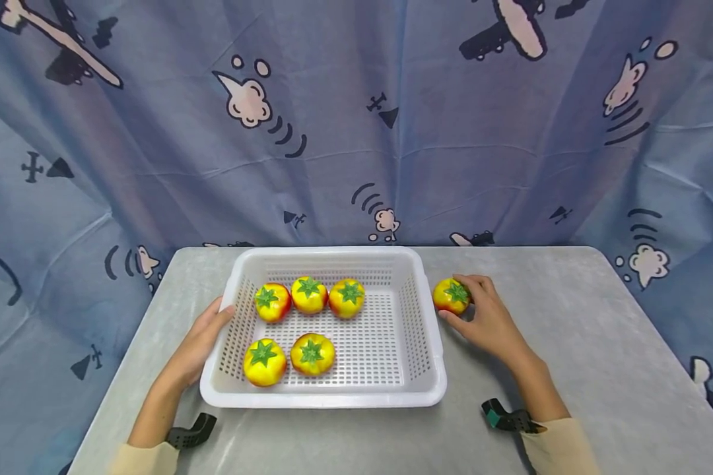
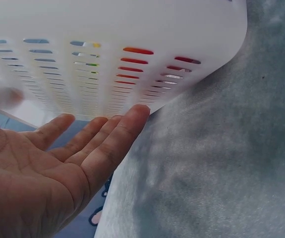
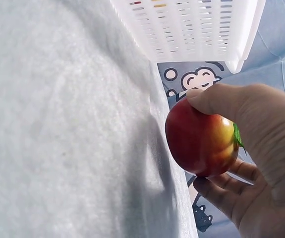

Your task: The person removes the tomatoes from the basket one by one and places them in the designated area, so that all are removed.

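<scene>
In the head view a white plastic basket [image 1: 418, 330] with slotted walls holds several yellow-and-red tomatoes [image 1: 312, 354] with green star-shaped tops. My left hand [image 1: 199, 343] is at the basket's left side, its thumb over the rim. The left wrist view shows that hand's fingers [image 2: 116, 141] extended along the outer slotted wall. Just right of the basket, my right hand [image 1: 487, 323] grips another tomato [image 1: 451, 296] between thumb and fingers. Up close in the right wrist view this tomato [image 3: 197, 139] is mostly red, and its green top is partly hidden by the hand.
The basket stands on a grey table [image 1: 606, 356]. Behind the table hangs a blue curtain [image 1: 333, 132] with printed airplanes and clouds. Inside the basket, three tomatoes form a back row, with two nearer the front left.
</scene>
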The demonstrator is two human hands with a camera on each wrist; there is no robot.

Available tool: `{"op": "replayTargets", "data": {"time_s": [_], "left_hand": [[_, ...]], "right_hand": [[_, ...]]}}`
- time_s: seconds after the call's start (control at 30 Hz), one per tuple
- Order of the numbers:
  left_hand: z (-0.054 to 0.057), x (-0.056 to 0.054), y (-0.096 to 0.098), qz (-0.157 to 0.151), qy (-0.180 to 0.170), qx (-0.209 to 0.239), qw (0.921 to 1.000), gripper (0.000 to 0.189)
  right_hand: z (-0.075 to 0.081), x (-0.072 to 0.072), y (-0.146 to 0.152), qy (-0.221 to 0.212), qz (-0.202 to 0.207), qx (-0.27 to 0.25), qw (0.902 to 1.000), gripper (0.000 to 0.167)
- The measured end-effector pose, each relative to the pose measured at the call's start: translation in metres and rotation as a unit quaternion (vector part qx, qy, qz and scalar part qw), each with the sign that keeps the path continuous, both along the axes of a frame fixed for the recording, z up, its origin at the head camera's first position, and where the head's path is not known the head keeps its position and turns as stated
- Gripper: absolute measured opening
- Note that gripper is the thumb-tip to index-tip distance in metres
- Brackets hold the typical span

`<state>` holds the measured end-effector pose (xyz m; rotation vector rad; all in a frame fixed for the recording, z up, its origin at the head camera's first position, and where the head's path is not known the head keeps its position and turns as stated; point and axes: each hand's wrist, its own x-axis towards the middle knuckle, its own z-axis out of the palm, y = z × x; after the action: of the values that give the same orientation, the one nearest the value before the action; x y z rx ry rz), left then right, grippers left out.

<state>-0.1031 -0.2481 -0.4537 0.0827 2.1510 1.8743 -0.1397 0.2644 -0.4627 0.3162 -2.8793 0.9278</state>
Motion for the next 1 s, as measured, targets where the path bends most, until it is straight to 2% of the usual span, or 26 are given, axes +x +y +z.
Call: {"op": "replayTargets", "data": {"time_s": [0.43, 1.0], "left_hand": [[-0.0002, 0.0005, 0.0007, -0.003, 0.004, 0.002, 1.0, 0.064], [-0.0007, 0.0013, 0.0012, -0.004, 0.011, -0.003, 0.9999, 0.064]], "right_hand": [[-0.0097, -0.0023, -0.0012, 0.002, 0.001, -0.008, 1.0, 0.081], [-0.0096, -0.0008, -0.0005, -0.002, 0.006, 0.003, 1.0, 0.084]]}}
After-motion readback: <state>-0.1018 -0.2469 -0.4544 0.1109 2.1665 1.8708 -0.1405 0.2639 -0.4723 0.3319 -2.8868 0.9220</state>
